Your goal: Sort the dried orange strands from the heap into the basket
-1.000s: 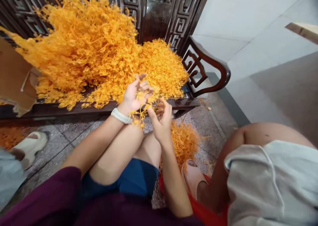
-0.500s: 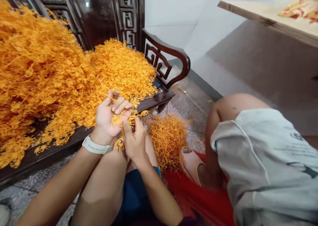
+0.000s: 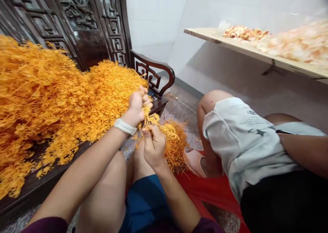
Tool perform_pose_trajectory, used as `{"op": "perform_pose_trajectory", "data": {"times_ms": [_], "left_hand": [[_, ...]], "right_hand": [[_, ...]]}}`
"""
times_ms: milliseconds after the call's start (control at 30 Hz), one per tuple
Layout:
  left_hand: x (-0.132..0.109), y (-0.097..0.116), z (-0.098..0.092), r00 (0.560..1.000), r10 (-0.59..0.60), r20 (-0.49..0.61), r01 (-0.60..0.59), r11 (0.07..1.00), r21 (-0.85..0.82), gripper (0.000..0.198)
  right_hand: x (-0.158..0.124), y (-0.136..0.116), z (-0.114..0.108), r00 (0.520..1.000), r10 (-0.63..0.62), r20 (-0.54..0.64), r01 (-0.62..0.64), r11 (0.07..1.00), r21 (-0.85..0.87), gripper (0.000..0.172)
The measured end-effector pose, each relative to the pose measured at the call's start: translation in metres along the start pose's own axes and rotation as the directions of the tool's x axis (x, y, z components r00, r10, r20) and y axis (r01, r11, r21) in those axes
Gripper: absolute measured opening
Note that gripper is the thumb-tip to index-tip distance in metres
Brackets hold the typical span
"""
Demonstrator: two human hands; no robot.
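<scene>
In the head view, both of my hands meet above my knees, around a yellow-orange branching sprig [image 3: 153,118] with thin, plastic-looking strands. My left hand [image 3: 137,105], a pale watch on its wrist, has its fingers curled in at the sprig's upper end; motion smears them a little. Lower and to the right, my right hand [image 3: 155,146] pinches the sprig between thumb and fingers. Some of its strands stick out to the right beyond that hand. Beside my left hand rises a big heap of similar orange sprigs [image 3: 77,99].
The heap lies on a dark carved wooden bench [image 3: 160,105]. A pile of orange strands [image 3: 176,151] is on the floor ahead of my knees. At right sits another person in pale shorts [image 3: 230,130], near a red plastic stool [image 3: 202,188]. A wooden board [image 3: 205,35] holds pale and reddish pieces.
My view has swung right and up, showing more of the board and the other person. My hands have shifted toward the floor pile, the left rising away from the right, with the sprig stretched between.
</scene>
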State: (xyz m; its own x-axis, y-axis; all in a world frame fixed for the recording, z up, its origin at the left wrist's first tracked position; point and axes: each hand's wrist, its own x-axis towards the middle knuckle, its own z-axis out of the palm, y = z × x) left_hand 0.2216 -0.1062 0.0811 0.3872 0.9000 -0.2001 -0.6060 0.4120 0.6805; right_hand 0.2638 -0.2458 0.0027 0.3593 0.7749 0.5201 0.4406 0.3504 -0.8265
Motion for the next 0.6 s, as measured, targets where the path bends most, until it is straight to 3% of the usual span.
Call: {"op": "perform_pose_trajectory", "data": {"times_ms": [67, 133, 200, 267, 300, 333, 400, 433, 500, 600], "left_hand": [[0.009, -0.008, 0.001, 0.992, -0.092, -0.088, 0.091, 0.996, -0.006, 0.042], [0.010, -0.013, -0.002, 0.987, -0.092, -0.133, 0.091, 0.996, -0.012, 0.040], [0.005, -0.007, -0.011, 0.997, -0.012, -0.079, 0.014, 1.000, 0.018, 0.039], [0.000, 0.009, -0.027, 0.990, 0.142, -0.003, -0.142, 0.987, 0.081, 0.038], [-0.002, 0.021, -0.038, 0.971, 0.238, 0.003, -0.237, 0.965, 0.109, 0.037], [-0.003, 0.034, -0.051, 0.941, 0.338, -0.024, -0.332, 0.934, 0.131, 0.037], [-0.004, 0.059, -0.080, 0.864, 0.479, -0.153, -0.463, 0.877, 0.132, 0.036], [-0.004, 0.069, -0.094, 0.838, 0.509, -0.199, -0.496, 0.861, 0.115, 0.038], [-0.008, 0.081, -0.120, 0.814, 0.528, -0.243, -0.528, 0.847, 0.070, 0.039], [-0.019, 0.082, -0.144, 0.782, 0.548, -0.298, -0.564, 0.825, 0.037, 0.040]], "right_hand": [[-0.008, 0.002, 0.003, 0.999, 0.037, 0.012, -0.037, 0.999, -0.002, 0.030], [-0.010, 0.003, 0.001, 0.997, 0.067, 0.045, -0.067, 0.998, 0.006, 0.032], [-0.011, -0.002, -0.005, 0.987, 0.070, 0.142, -0.079, 0.995, 0.059, 0.036], [-0.017, -0.010, -0.014, 0.936, 0.029, 0.352, -0.101, 0.977, 0.189, 0.040], [-0.023, -0.014, -0.018, 0.864, -0.028, 0.502, -0.127, 0.954, 0.273, 0.042], [-0.032, -0.017, -0.021, 0.751, -0.118, 0.649, -0.157, 0.923, 0.350, 0.045], [-0.052, -0.017, -0.024, 0.456, -0.297, 0.839, -0.202, 0.884, 0.422, 0.048], [-0.061, -0.013, -0.024, 0.320, -0.342, 0.883, -0.204, 0.886, 0.417, 0.049], [-0.064, -0.002, -0.025, 0.105, -0.336, 0.936, -0.145, 0.926, 0.349, 0.048], [-0.021, 0.010, -0.025, -0.253, -0.276, 0.927, -0.061, 0.961, 0.270, 0.043]]}}
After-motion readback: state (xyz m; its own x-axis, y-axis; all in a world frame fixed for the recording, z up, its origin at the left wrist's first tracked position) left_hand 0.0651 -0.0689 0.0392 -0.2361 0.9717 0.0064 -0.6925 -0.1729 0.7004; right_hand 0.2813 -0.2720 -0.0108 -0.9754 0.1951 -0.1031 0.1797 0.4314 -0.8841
